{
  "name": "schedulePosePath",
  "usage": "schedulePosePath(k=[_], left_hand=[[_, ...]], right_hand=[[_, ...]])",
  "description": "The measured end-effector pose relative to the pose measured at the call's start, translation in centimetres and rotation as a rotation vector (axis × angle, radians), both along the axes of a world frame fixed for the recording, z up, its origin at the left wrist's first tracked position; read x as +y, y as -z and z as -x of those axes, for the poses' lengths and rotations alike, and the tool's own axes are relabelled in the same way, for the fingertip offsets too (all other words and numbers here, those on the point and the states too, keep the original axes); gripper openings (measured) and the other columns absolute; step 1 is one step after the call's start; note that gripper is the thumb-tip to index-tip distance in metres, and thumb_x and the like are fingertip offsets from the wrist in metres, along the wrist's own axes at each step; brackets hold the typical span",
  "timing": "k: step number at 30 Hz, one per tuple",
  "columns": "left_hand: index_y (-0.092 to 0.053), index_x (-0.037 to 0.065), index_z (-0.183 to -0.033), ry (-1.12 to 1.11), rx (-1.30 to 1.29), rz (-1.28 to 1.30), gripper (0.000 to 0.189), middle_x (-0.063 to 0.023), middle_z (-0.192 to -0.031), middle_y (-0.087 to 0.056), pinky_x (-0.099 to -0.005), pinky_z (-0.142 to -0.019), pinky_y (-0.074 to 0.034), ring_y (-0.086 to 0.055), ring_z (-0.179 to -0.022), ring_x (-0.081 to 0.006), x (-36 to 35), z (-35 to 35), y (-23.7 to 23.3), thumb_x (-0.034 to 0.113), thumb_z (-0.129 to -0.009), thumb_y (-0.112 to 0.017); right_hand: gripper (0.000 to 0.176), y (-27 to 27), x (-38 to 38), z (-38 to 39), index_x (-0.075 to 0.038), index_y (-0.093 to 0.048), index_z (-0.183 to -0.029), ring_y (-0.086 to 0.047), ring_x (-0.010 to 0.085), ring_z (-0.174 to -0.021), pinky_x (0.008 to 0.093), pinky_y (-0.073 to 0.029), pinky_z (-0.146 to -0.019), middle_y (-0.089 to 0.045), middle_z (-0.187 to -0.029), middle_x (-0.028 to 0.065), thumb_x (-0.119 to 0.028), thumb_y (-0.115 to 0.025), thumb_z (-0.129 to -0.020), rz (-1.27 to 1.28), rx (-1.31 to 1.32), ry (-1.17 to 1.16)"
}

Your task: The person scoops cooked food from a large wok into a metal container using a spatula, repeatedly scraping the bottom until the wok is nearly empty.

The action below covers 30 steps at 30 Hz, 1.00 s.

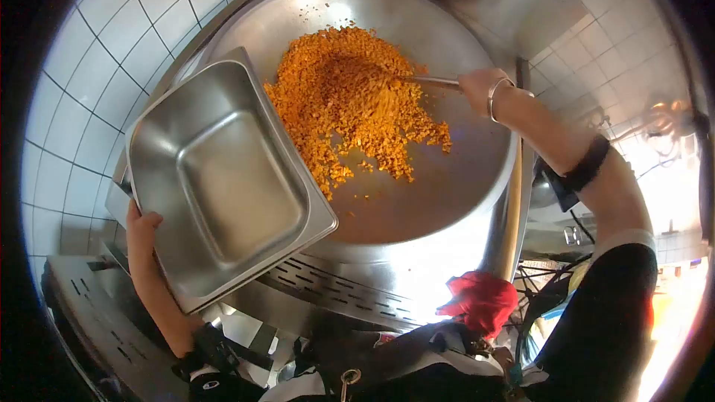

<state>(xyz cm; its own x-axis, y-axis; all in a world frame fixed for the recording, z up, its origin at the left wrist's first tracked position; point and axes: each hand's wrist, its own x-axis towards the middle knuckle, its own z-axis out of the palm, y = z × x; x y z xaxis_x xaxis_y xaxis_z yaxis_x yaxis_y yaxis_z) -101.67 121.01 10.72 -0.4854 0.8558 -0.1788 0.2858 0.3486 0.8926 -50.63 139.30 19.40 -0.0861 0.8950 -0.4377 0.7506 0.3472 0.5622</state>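
Note:
My left hand (pixel 141 227) grips the outer edge of a rectangular steel pan (pixel 231 171). The pan's inside is bare, and it is tilted over the left rim of a big round steel wok (pixel 454 186). A heap of orange-brown crumbly food (pixel 320 97) lies in the wok. On the right, my right hand (pixel 484 89) is closed round the metal handle (pixel 439 81) of a utensil. The utensil's far end is hidden in the food.
White tiled walls (pixel 89 74) stand at the left and upper right. A slotted metal ledge (pixel 335 286) runs along the wok's near side. A red cloth (pixel 484 301) is at the lower right, beside a wooden pole (pixel 514 216).

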Motion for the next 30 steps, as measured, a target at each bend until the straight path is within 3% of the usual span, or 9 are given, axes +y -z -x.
schedulePosePath(k=[8,10,12,16,18,24,25,27,30], left_hand=[[-0.048,0.002,-0.100,-0.028,-0.002,-0.003,0.043,-0.0034,-0.073,-0.049,-0.0247,-0.057,-0.037,-0.044,-0.063,-0.0131,-0.6,-0.8,-0.6,0.003,-0.058,-0.045],[-0.048,0.001,-0.101,-0.053,-0.029,-0.006,0.043,-0.0042,-0.075,-0.050,-0.0245,-0.059,-0.038,-0.045,-0.065,-0.0140,-0.7,-0.9,-0.9,0.003,-0.058,-0.045],[-0.047,0.000,-0.103,0.013,0.009,-0.005,0.045,-0.0061,-0.082,-0.052,-0.0245,-0.064,-0.039,-0.049,-0.071,-0.0159,-0.5,0.5,-0.2,0.002,-0.058,-0.045],[-0.046,-0.002,-0.108,0.096,0.018,-0.177,0.048,-0.0069,-0.088,-0.054,-0.0238,-0.067,-0.039,-0.051,-0.075,-0.0155,-0.3,0.7,0.5,0.002,-0.060,-0.046],[-0.043,-0.003,-0.114,-0.117,-0.060,-0.187,0.052,-0.0078,-0.091,-0.055,-0.0227,-0.069,-0.040,-0.051,-0.077,-0.0140,-0.5,-0.6,-0.5,0.002,-0.062,-0.047],[-0.042,-0.003,-0.116,-0.128,-0.121,-0.238,0.050,-0.0096,-0.092,-0.056,-0.0217,-0.069,-0.040,-0.053,-0.078,-0.0123,-0.6,0.7,1.0,0.002,-0.067,-0.051],[-0.042,-0.003,-0.116,-0.131,-0.117,-0.238,0.050,-0.0096,-0.092,-0.056,-0.0217,-0.069,-0.040,-0.053,-0.078,-0.0123,-0.6,0.3,0.6,0.002,-0.067,-0.051],[-0.043,-0.003,-0.115,-0.108,-0.199,-0.220,0.047,-0.0096,-0.091,-0.056,-0.0223,-0.069,-0.041,-0.054,-0.078,-0.0130,-0.9,-1.1,-1.0,0.001,-0.069,-0.051],[-0.044,-0.003,-0.113,-0.139,-0.242,-0.272,0.044,-0.0091,-0.091,-0.057,-0.0226,-0.070,-0.041,-0.054,-0.077,-0.0129,-0.7,-1.5,-1.3,-0.001,-0.069,-0.049]], right_hand=[[0.019,-5.9,-3.3,-4.8,-0.007,-0.059,-0.085,-0.059,0.0270,-0.078,0.0359,-0.048,-0.065,-0.060,-0.079,0.0124,-0.006,-0.052,-0.068,-0.098,-0.039,0.022],[0.022,-7.9,-3.6,-7.8,-0.008,-0.054,-0.093,-0.058,0.0293,-0.072,0.0371,-0.047,-0.059,-0.058,-0.078,0.0127,-0.007,-0.047,-0.072,0.111,0.060,-0.205],[0.022,-11.0,-4.7,-6.1,-0.009,-0.055,-0.095,-0.059,0.0227,-0.062,0.0321,-0.047,-0.047,-0.058,-0.075,0.0125,-0.011,-0.050,-0.073,0.367,-0.041,0.536],[0.028,-13.4,-6.6,-9.3,-0.009,-0.053,-0.105,-0.056,0.0161,-0.055,0.0267,-0.044,-0.040,-0.057,-0.068,0.0099,-0.014,-0.051,-0.077,0.469,0.047,0.660],[0.031,-12.8,-7.1,-10.1,-0.009,-0.051,-0.109,-0.055,0.0155,-0.055,0.0265,-0.044,-0.041,-0.056,-0.066,0.0088,-0.015,-0.051,-0.078,0.502,0.110,0.740],[0.038,0.0,-11.1,-10.1,-0.010,-0.045,-0.116,-0.051,0.0138,-0.054,0.0246,-0.045,-0.044,-0.056,-0.080,0.0070,-0.017,-0.054,-0.080,0.434,0.728,1.143],[0.043,5.9,-11.9,-12.2,-0.010,-0.042,-0.119,-0.046,0.0121,-0.050,0.0241,-0.040,-0.039,-0.055,-0.082,0.0058,-0.015,-0.056,-0.079,0.352,0.925,0.920],[0.051,13.0,-11.4,-9.7,-0.009,-0.038,-0.123,-0.048,0.0127,-0.051,0.0253,-0.037,-0.036,-0.056,-0.075,0.0086,-0.015,-0.057,-0.076,0.320,0.997,1.080],[0.039,16.1,-10.0,-3.6,-0.005,-0.047,-0.111,-0.050,0.0139,-0.051,0.0284,-0.039,-0.038,-0.054,-0.069,0.0092,-0.017,-0.056,-0.075,0.193,1.001,0.822]])
